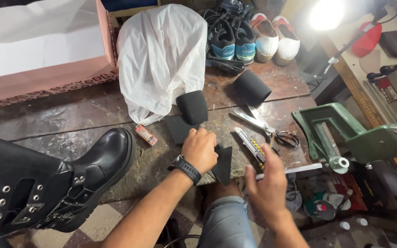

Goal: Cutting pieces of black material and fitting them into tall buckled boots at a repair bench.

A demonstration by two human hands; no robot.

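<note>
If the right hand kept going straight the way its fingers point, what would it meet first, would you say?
Most likely the utility knife: the right hand points up-left toward it, just ahead on the workbench. Height above the bench is unclear.

A black boot (47,188) lies at the left of the worn bench (70,115). A white bag (161,55) sits behind, with sneakers (233,39), a pink box (47,73), scissors (265,125) and a green press (359,138), possibly a riveter.
</note>
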